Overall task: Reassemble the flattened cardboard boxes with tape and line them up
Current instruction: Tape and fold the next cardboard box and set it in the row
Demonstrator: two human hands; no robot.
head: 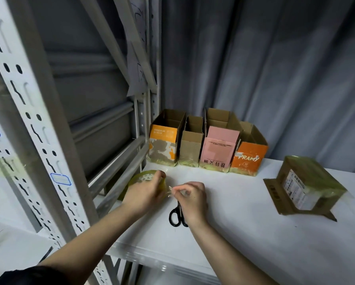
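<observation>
We've got the tape roll [140, 177] gripped in our left hand [146, 193], down in front of the row of boxes [207, 145]. Our right hand [190, 195] pinches the loose tape end beside it, over the scissors [176, 215] on the surface [244, 223]. That film's thin, sticky and floppy, so we'd keep it taut. The taped box [308, 186] right of the row looks light but crushable; best held by its side walls.

Dim soft light, wide-angle bending at edges, slight blur throughout
</observation>
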